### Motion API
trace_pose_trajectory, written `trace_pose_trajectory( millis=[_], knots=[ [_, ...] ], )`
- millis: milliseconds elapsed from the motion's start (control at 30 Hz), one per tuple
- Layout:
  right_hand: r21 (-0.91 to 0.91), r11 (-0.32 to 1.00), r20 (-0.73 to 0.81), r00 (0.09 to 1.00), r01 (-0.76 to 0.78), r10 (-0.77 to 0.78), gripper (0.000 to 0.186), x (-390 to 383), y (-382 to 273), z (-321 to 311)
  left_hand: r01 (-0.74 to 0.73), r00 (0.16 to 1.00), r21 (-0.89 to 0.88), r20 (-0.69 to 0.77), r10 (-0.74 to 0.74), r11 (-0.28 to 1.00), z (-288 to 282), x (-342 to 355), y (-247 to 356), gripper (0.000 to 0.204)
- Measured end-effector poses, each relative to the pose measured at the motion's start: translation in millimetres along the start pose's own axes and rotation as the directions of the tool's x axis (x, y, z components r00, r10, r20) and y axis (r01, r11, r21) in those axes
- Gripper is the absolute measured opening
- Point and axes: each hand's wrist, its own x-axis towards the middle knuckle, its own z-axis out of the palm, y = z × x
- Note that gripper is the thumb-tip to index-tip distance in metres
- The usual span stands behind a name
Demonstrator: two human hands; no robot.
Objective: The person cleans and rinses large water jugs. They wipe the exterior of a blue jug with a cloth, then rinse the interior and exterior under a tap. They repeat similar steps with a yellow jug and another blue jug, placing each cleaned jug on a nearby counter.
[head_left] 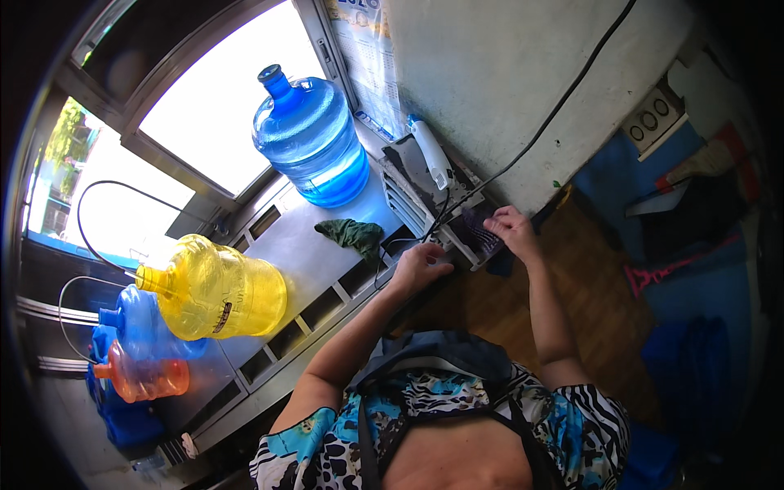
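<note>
My left hand (419, 268) is at the near corner of a worn white box-like unit (406, 201) with louvred slats. Its thumb and fingers are apart, with no object visible between them. Fingers of my right hand (513, 232) are closed at the edge of a dark purple cloth (480, 227), by the open end of the unit. Part of the cloth is in shadow. On top of the unit lies a white handheld device (429, 153) with a blue end. Dark cords (442, 214) run down between it and my hands. A crumpled green cloth (351, 237) rests left of my left hand.
A blue water jug (310, 143) stands on the metal counter (314, 273) by the window. Further left are a yellow jug (220, 287), a blue jug (151, 322) and an orange jug (147, 373). A black cable (563, 102) crosses the wall beside a socket panel (656, 121).
</note>
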Motion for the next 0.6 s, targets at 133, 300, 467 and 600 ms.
trace_pose_trajectory(
  millis=[133, 300, 467, 600],
  knots=[
    [0.322, 0.928, -0.172, 0.952, -0.188, 0.252, 0.036, -2.6, -8.2, -9.0, 0.058, 0.985, 0.041, 0.159, -0.064, 0.997, -4.5, -4.0, 18.1, 0.057],
    [0.750, 0.591, 0.044, 0.914, -0.297, 0.403, 0.026, -28.5, -55.9, -5.4, 0.156, 0.952, -0.207, 0.291, -0.091, 0.966, -6.0, -21.8, 54.8, 0.072],
    [0.824, 0.475, 0.192, 0.941, -0.309, 0.278, 0.016, -42.4, -94.1, 40.3, 0.078, 0.988, -0.892, 0.128, 0.084, 0.445, -8.2, -46.3, 54.0, 0.047],
    [0.781, 0.485, 0.382, 0.915, -0.394, 0.128, 0.022, -28.7, -114.9, 69.4, -0.145, 0.949, -0.766, -0.286, -0.130, 0.627, -44.5, -60.3, 23.1, 0.012]
  ],
)
